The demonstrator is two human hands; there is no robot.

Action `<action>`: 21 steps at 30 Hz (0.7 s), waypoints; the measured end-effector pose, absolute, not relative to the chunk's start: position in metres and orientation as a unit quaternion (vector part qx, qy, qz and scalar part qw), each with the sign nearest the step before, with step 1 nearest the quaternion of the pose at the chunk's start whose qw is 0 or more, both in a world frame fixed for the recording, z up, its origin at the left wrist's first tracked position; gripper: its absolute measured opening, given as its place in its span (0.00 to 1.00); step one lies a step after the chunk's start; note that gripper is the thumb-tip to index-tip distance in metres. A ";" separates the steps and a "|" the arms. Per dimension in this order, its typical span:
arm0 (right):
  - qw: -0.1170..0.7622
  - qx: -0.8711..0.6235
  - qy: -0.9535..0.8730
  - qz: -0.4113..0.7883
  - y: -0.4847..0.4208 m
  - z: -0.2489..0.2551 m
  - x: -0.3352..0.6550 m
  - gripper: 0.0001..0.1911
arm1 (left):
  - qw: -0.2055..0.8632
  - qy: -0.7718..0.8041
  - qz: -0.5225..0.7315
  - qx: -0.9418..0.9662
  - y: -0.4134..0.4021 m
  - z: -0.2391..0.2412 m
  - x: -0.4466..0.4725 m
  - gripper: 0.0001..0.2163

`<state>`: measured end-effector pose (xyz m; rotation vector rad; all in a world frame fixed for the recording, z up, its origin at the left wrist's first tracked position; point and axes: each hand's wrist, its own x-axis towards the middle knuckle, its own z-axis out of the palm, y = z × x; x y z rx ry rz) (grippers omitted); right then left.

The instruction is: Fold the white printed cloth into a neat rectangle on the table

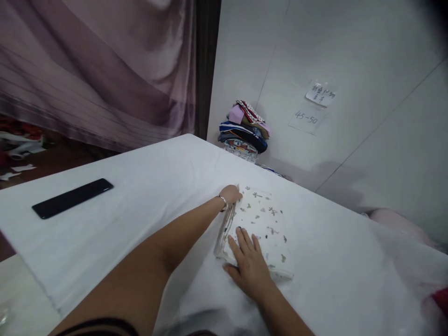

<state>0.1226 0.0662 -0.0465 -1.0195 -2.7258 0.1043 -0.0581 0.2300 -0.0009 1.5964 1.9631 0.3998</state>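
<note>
A thick, neatly folded white cloth (259, 224) printed with small leaf and animal shapes lies on the table. My left hand (231, 193), with a bracelet at the wrist, is closed at its far left corner, most of its fingers out of sight. Near the close edge my right hand (248, 261) rests on the top layer, fingers stretched out and slightly spread, the thumb near the cloth's near left corner. Several stacked layers show along the left side of the fold.
A white sheet covers the table (140, 186). A long black flat object (73, 198) lies at the left. Beyond the far edge, a pile of folded clothes (245, 128) stands against the white wall, where paper notes (308, 116) hang. A pink curtain (122, 70) hangs at the back left.
</note>
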 end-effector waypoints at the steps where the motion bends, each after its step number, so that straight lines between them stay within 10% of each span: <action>1: 0.115 -0.349 -0.930 0.036 0.066 -0.046 0.123 0.36 | 0.286 0.737 0.152 0.593 0.230 -0.002 -0.059 0.11; 21: 0.085 -0.355 -0.931 0.003 0.065 -0.043 0.122 0.35 | 0.375 0.641 0.305 0.596 0.162 -0.029 -0.065 0.17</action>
